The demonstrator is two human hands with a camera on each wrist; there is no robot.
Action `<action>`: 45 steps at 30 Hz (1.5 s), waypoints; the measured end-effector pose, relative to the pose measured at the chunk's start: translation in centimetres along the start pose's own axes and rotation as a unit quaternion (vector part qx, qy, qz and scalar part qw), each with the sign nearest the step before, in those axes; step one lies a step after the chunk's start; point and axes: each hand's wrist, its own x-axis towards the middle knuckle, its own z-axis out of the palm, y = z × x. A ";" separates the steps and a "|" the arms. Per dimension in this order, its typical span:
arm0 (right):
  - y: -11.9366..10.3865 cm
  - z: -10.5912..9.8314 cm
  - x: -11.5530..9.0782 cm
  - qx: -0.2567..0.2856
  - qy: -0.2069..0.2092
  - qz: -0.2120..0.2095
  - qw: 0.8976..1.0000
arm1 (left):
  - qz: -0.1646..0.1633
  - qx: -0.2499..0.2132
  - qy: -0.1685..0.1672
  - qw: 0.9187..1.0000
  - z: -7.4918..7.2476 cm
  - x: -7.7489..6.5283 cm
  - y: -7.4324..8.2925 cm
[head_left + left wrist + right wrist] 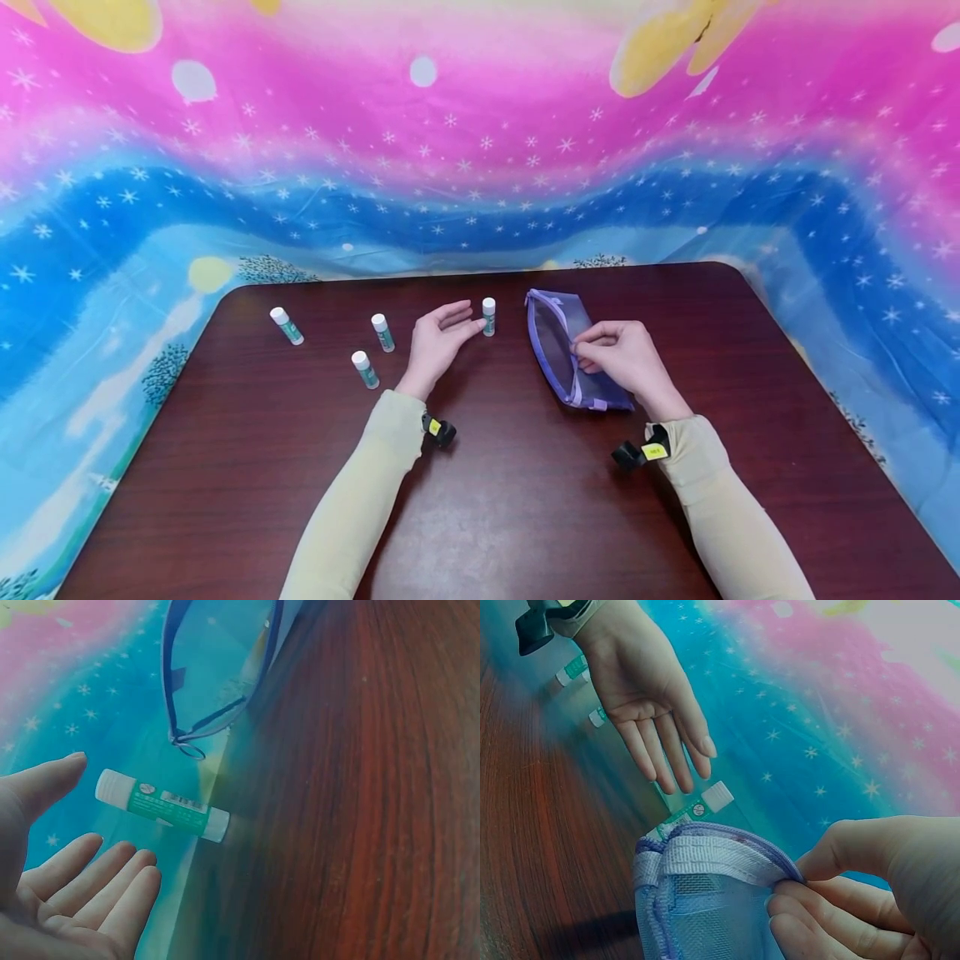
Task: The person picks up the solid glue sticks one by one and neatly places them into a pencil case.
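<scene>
My left hand reaches beside an upright glue stick with a white cap and green label. In the left wrist view that glue stick stands just beyond the spread thumb and straight fingers, with nothing in the palm. My right hand pinches the edge of a purple mesh zipper pouch, whose mouth gapes toward the left. The right wrist view shows thumb and forefinger gripping the pouch's zipper rim. Through the opening, the mesh inside shows no contents.
To the left stand more glue sticks: one far left, one near the left hand and one closer to me. The dark wooden table meets a colourful cloth backdrop at its back and sides.
</scene>
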 end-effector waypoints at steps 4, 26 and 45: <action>0.1 0.0 0.0 -0.001 0.001 -0.003 1.000 | 0.000 0.013 0.003 1.000 0.4 0.3 -0.2; 0.0 0.1 -0.1 0.023 -0.003 -0.011 1.000 | 0.001 0.049 0.004 0.999 2.2 2.0 -0.4; 0.0 0.1 -0.1 0.021 -0.003 -0.009 1.000 | -0.017 0.074 0.009 0.997 2.5 2.3 -1.5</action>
